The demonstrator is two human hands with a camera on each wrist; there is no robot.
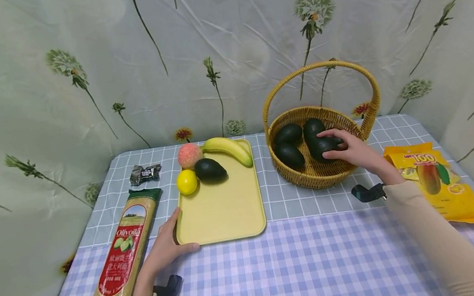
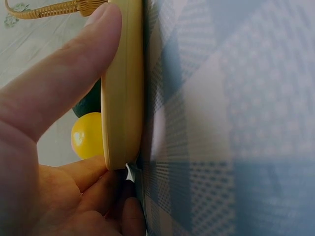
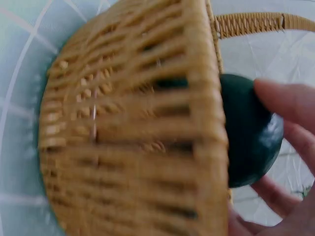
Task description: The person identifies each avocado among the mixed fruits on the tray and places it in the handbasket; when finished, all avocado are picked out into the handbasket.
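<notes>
In the head view my right hand (image 1: 354, 152) reaches over the rim of the wicker basket (image 1: 315, 181) and grips a dark avocado (image 1: 321, 149) between thumb and fingers. The right wrist view shows this avocado (image 3: 251, 132) at the rim, partly behind the weave. Other avocados (image 1: 290, 156) lie in the basket. My left hand (image 1: 164, 247) holds the near left corner of a yellow tray (image 1: 224, 219), thumb along its front edge and fingers at its left side. On the tray lie a peach (image 1: 189, 155), a yellow lemon-like fruit (image 1: 187, 182), a banana (image 1: 229, 150) and one avocado (image 1: 210, 170).
A long spaghetti pack (image 1: 124, 255) lies left of the tray, with a small black wrapped packet (image 1: 145, 173) behind it. At the right, a yellow candy bag (image 1: 437, 184) lies beside my right forearm. The basket's tall handle (image 1: 316, 66) arches above it.
</notes>
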